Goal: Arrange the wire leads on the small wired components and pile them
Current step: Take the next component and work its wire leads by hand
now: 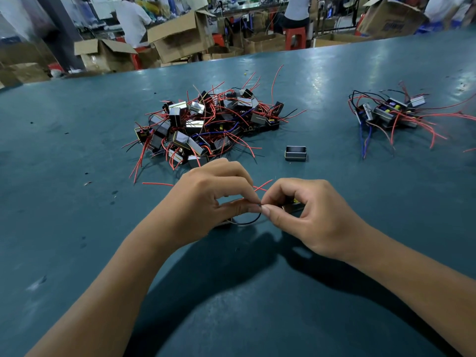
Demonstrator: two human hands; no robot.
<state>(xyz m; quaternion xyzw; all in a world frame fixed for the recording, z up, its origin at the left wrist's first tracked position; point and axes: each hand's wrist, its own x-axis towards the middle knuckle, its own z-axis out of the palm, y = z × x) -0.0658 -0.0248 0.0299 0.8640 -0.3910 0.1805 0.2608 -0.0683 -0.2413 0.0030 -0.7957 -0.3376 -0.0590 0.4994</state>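
Low centre of frame, both hands met, pinching one black lead [247, 222].
Left hand [206, 202] and right hand [304, 215] bent it tidy, probably for the sorted pile [391, 112] upper right.

dark teal worktable [77, 240], scuffed and glossy under overhead light. beyond its far edge, open cardboard boxes [180, 37] stacked and tipped on the floor, red plastic stools [295, 37] among them. farther back, people in white shirts [132, 20] at long benches, blurred. small dark specks [113, 193] scattered across the tabletop.
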